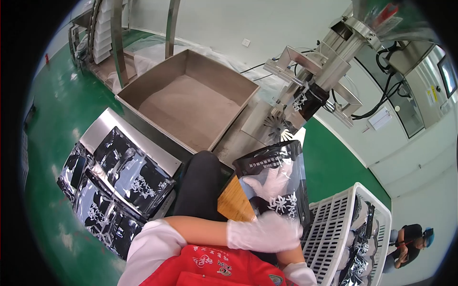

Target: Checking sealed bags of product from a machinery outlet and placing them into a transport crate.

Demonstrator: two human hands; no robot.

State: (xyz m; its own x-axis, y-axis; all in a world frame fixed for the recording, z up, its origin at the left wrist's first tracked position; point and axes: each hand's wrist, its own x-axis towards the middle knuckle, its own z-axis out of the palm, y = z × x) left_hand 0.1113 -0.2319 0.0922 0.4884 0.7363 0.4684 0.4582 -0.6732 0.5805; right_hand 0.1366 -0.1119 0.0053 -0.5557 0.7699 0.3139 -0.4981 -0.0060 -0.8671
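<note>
A black and clear plastic packaging bag (pixel 300 178) with white writing is held up in front of my lap. Its clear window shows my right hand (pixel 273 182), in a white glove, thumb and fingers spread. Whether that hand is inside the bag or behind it, I cannot tell. My left hand (pixel 264 232), also gloved and slightly blurred, reaches across my body and grips the bag's near edge, covering my right wrist. Beside my left leg, flat packaging bags (pixel 134 175) lie in stacks on a metal sheet (pixel 121 128).
Ahead stands a metal bin (pixel 143 121) holding brown powder. A filling machine (pixel 332 68) with a bag (pixel 309 102) at its spout is at upper right. A white plastic basket (pixel 325 228) contains filled bags (pixel 357 250). A wooden surface (pixel 234 202) lies below; another person (pixel 409 243) is far right.
</note>
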